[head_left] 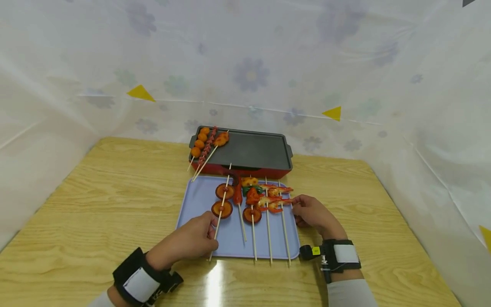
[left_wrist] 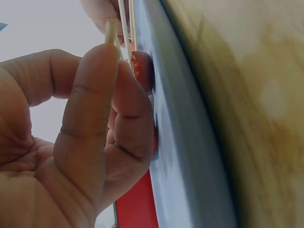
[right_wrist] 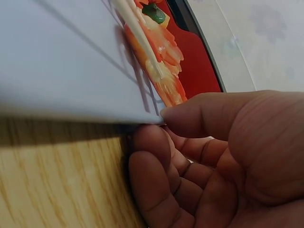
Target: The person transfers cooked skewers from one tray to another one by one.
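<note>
My left hand (head_left: pixel 194 238) pinches the lower stick of a skewer with two round, brown-rimmed mushroom slices (head_left: pixel 222 209) between thumb and fingers. In the left wrist view, the stick's end (left_wrist: pixel 111 31) pokes out past the thumb tip. That skewer slants over the left part of a pale blue tray (head_left: pixel 192 209). At the tray's right edge, my right hand (head_left: pixel 312 214) pinches the rim, thumb on top and fingers beneath, near the shrimp (right_wrist: pixel 166 61). On the tray lie a red chili-like skewer (head_left: pixel 237 192), a mixed skewer (head_left: pixel 252 197) and two shrimp skewers (head_left: pixel 274 199).
Behind the tray stands a grill with a black plate (head_left: pixel 257 147) and red base (head_left: pixel 264 172). On its left side rest skewers of orange balls (head_left: pixel 199 144), pink pieces (head_left: pixel 208 147) and a browned flat piece (head_left: pixel 221 139). Flowered sheeting (head_left: pixel 251 76) surrounds the wooden table (head_left: pixel 126 192).
</note>
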The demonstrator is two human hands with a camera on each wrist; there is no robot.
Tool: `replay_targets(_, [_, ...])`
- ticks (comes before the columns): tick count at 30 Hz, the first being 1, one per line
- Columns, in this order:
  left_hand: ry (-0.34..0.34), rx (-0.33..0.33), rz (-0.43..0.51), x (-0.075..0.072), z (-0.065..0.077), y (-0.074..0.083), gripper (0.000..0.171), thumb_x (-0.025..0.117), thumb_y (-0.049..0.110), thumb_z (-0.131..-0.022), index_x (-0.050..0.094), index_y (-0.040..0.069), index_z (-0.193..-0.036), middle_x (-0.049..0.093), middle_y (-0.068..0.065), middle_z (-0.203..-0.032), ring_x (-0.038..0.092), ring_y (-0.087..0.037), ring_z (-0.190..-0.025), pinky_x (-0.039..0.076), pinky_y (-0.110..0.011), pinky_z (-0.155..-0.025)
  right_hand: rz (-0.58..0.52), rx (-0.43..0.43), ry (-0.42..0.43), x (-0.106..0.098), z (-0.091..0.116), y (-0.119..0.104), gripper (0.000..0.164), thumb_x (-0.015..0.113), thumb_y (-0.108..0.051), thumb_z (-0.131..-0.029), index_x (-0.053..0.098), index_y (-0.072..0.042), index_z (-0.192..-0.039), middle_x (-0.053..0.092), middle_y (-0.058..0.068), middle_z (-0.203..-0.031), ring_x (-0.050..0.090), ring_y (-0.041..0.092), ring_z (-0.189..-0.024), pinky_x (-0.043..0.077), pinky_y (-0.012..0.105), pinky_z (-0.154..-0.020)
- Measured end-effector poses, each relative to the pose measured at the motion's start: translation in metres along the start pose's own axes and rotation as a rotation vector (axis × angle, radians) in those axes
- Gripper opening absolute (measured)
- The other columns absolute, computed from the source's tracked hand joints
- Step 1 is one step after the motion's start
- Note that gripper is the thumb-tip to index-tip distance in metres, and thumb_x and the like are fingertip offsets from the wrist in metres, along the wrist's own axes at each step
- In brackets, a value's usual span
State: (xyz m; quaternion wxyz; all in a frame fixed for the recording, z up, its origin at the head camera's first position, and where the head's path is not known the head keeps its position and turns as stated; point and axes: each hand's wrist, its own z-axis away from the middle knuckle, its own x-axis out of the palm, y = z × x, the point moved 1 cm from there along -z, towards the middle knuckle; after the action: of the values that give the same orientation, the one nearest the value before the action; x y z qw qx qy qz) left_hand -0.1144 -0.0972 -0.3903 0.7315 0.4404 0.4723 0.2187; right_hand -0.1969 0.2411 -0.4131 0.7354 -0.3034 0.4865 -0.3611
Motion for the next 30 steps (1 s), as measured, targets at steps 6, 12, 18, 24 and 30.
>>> replay_targets(6, [-0.049, -0.030, 0.079, 0.0021, 0.0011, -0.0033, 0.035, 0.067, -0.003, -0.079, 0.048, -0.003, -0.109, 0.054, -0.008, -0.077, 0.058, -0.018, -0.057, 0.041, -0.027, -0.052, -0.003, 0.002, -0.001, 0.0006, 0.0000, 0.0010, 0.025, 0.054, -0.008, -0.095, 0.053, 0.002, -0.118, 0.059, 0.010, -0.085, 0.056, 0.020, -0.069, 0.051, 0.033, -0.061])
replay_targets(12, [-0.072, -0.049, 0.107, 0.0000, -0.0011, -0.0046, 0.033, 0.066, -0.004, -0.081, 0.047, -0.003, -0.108, 0.054, -0.010, -0.078, 0.059, -0.018, -0.057, 0.042, -0.027, -0.052, 0.005, 0.005, 0.003, -0.0022, -0.0016, 0.0001, 0.026, 0.055, -0.008, -0.095, 0.054, 0.002, -0.118, 0.061, 0.011, -0.088, 0.058, 0.019, -0.071, 0.051, 0.032, -0.061])
replay_targets(18, [-0.054, -0.084, 0.096, -0.0001, -0.0012, -0.0035, 0.033, 0.065, -0.005, -0.078, 0.049, -0.004, -0.107, 0.054, -0.009, -0.076, 0.058, -0.018, -0.056, 0.041, -0.027, -0.052, -0.003, 0.011, -0.005, -0.0026, -0.0015, -0.0012, 0.026, 0.054, -0.008, -0.094, 0.054, 0.002, -0.118, 0.061, 0.010, -0.087, 0.058, 0.019, -0.070, 0.051, 0.031, -0.061])
replay_targets(24, [-0.048, -0.084, 0.072, -0.0001, 0.0002, -0.0042, 0.034, 0.065, -0.005, -0.077, 0.050, -0.004, -0.108, 0.055, -0.009, -0.074, 0.057, -0.018, -0.055, 0.040, -0.027, -0.052, -0.001, 0.015, -0.001, -0.0025, -0.0018, 0.0004, 0.025, 0.054, -0.008, -0.095, 0.053, 0.002, -0.118, 0.060, 0.010, -0.085, 0.057, 0.019, -0.070, 0.051, 0.032, -0.061])
replay_targets(30, [-0.017, -0.104, 0.072, -0.0001, -0.0020, -0.0071, 0.031, 0.065, -0.005, -0.077, 0.050, -0.003, -0.103, 0.055, -0.008, -0.072, 0.055, -0.017, -0.054, 0.038, -0.027, -0.051, -0.004, 0.017, -0.003, -0.0017, -0.0026, 0.0008, 0.025, 0.054, -0.009, -0.095, 0.053, 0.001, -0.118, 0.060, 0.010, -0.086, 0.057, 0.019, -0.070, 0.051, 0.032, -0.061])
